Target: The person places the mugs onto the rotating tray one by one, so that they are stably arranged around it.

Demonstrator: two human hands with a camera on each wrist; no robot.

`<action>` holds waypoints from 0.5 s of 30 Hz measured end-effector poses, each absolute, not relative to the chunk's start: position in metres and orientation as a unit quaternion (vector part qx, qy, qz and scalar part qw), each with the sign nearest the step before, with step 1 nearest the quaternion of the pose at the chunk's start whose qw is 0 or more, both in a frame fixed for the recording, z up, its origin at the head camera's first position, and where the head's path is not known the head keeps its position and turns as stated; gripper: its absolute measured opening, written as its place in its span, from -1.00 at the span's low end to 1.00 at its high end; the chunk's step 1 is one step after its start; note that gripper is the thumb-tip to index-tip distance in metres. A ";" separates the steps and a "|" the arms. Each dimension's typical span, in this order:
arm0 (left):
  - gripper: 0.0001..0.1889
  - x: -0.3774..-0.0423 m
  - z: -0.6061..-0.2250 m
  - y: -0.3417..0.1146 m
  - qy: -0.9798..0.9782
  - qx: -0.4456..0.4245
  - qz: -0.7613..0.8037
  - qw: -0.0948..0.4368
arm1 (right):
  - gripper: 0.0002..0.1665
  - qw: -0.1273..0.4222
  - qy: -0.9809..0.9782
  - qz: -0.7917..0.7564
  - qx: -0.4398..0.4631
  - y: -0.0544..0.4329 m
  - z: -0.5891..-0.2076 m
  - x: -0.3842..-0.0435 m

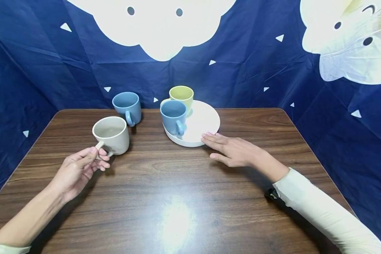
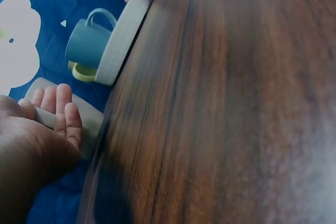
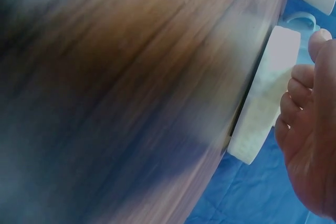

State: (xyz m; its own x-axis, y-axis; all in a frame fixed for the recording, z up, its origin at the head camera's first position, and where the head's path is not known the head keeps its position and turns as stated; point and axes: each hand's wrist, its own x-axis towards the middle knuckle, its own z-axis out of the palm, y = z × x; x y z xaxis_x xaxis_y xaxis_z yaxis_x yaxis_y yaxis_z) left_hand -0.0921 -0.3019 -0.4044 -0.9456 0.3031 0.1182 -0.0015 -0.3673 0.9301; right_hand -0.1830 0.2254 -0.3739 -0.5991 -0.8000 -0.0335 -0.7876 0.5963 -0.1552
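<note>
My left hand point(image 1: 77, 169) pinches the handle of a cream mug point(image 1: 114, 139) on the left side of the table; the mug stands upright, its mouth facing up. In the left wrist view the fingers curl by that mug's handle point(image 2: 44, 117). On the right, my right hand point(image 1: 236, 150) stretches out with straight fingers, fingertips right at the rim of a round white plate point(image 1: 206, 121). A blue mug point(image 1: 174, 116) and a yellow-green mug point(image 1: 182, 94) stand on the plate's left part, the blue one in front and partly hiding the other.
A second blue mug point(image 1: 127, 108) stands behind the cream mug, near the back edge of the brown wooden table point(image 1: 139, 197). A dark blue cloth point(image 1: 241, 70) with white cloud shapes hangs behind and beside the table. A small black object point(image 1: 271, 193) shows beneath the right sleeve.
</note>
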 end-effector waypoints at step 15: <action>-0.59 -0.089 -0.401 -0.291 0.575 0.136 0.799 0.109 | -0.15 0.049 0.885 -0.051 -0.461 0.208 -0.375 -0.181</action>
State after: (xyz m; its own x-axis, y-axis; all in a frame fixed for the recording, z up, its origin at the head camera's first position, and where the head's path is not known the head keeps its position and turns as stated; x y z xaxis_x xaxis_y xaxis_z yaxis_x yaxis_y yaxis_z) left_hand -0.0894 -0.2905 -0.4010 -0.9395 0.3301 0.0915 -0.0182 -0.3148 0.9490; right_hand -0.1805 0.2078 -0.3752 -0.5706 -0.8203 -0.0395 -0.8104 0.5702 -0.1345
